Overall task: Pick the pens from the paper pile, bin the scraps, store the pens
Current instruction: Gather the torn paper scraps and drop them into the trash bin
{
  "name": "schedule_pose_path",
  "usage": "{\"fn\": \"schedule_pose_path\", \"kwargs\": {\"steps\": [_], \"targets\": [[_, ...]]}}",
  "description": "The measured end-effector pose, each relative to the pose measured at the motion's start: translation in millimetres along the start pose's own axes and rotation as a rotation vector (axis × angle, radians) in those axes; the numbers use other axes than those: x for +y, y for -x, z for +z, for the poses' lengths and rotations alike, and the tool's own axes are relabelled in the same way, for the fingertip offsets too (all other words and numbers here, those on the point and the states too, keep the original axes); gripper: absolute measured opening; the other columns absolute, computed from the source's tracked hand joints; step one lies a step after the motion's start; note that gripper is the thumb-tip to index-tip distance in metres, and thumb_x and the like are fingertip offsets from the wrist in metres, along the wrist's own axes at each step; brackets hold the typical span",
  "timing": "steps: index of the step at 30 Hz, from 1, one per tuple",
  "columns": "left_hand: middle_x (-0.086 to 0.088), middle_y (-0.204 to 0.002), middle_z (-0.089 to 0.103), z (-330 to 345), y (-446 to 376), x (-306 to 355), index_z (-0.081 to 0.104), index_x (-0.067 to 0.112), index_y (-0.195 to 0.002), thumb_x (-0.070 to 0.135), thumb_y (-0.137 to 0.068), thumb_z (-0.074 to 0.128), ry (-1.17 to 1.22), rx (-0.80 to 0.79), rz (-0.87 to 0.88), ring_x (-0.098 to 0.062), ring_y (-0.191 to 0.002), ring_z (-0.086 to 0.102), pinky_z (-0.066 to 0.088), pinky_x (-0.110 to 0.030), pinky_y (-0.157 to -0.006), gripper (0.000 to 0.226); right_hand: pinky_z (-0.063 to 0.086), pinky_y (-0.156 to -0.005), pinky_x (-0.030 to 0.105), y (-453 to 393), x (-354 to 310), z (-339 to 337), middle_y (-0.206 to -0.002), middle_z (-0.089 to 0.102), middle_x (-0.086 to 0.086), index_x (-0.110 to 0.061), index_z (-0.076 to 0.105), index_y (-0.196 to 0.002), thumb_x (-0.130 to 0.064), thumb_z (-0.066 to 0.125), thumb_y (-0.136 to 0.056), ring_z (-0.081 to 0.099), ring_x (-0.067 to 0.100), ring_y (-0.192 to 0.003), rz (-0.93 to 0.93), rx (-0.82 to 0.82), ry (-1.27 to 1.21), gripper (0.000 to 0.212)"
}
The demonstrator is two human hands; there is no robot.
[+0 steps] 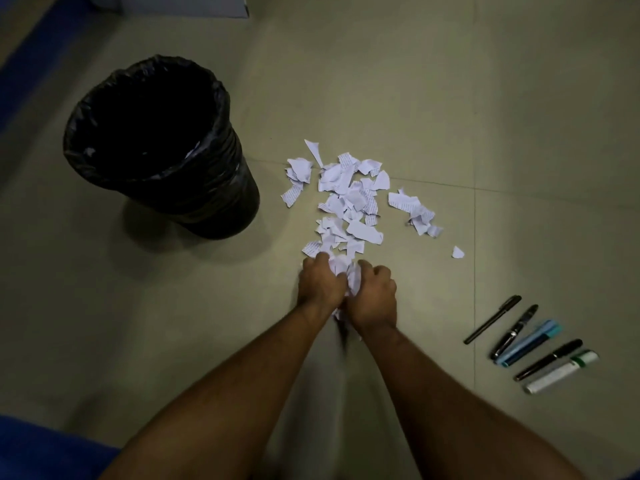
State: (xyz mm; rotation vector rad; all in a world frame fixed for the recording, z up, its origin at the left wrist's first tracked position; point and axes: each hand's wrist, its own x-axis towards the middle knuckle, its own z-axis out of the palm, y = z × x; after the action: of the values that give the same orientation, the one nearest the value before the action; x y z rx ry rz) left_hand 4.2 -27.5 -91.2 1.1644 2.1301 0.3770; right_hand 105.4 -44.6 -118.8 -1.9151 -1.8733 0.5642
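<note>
A black-lined bin [152, 133] stands at upper left, holding few scraps. Torn paper scraps [349, 199] litter the floor at centre; left hand [320, 284] and right hand [372, 294] each grip a bunched wad together. Pens [530, 344], sorted at lower right, await storing.

The torn paper scraps [349, 199] beside the bin [156, 140] carry printed lines, too small to read.
</note>
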Motion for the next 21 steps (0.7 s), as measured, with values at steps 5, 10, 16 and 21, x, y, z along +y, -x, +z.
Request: {"fn": "schedule_pose_path", "kwargs": {"steps": [5,10,16,21], "targets": [[-0.016,-0.122,0.054,-13.3,9.0,-19.6,0.059,0.008,-0.119,0.008,-0.086,0.054,-0.03,0.108,0.051,-0.035,-0.105,0.058,0.049,-0.036,-0.088,0.033,0.048,-0.091,0.043,-9.8,7.7,-0.7,-0.122,0.055,0.019,-0.008,0.052,-0.137,-0.024,0.081,-0.066,0.055,0.039,-0.11,0.12,-0.08,-0.16,0.078],[-0.014,-0.11,0.059,-0.3,24.2,-34.2,0.054,0.006,-0.109,0.019,-0.081,0.06,-0.036,-0.008,-0.06,-0.035,-0.1,0.058,0.049,-0.037,-0.081,0.031,0.049,-0.079,0.043,12.9,4.1,-7.8,-0.113,0.057,0.015,-0.013,0.055,-0.128,-0.036,0.077,-0.068,0.057,0.04,-0.102,0.325,0.022,-0.023,0.068],[-0.012,-0.108,0.064,4.0,13.5,-7.9,0.056,0.009,-0.113,0.009,-0.082,0.064,0.23,-0.008,0.018,-0.028,-0.097,0.062,0.044,-0.025,-0.076,0.032,0.052,-0.083,0.04,0.1,12.0,-0.3,-0.114,0.057,0.013,-0.012,0.059,-0.123,-0.025,0.076,-0.078,0.062,0.033,-0.098,0.272,-0.111,-0.349,0.05],[-0.012,-0.113,0.057,1.6,23.6,-18.7,0.057,0.013,-0.114,0.015,-0.081,0.061,0.012,0.114,0.219,-0.032,-0.099,0.058,0.049,-0.036,-0.08,0.033,0.052,-0.079,0.037,-4.8,12.7,-12.5,-0.104,0.063,0.006,-0.018,0.063,-0.112,-0.043,0.069,-0.085,0.063,0.027,-0.095,0.312,0.047,-0.27,0.037]]}}
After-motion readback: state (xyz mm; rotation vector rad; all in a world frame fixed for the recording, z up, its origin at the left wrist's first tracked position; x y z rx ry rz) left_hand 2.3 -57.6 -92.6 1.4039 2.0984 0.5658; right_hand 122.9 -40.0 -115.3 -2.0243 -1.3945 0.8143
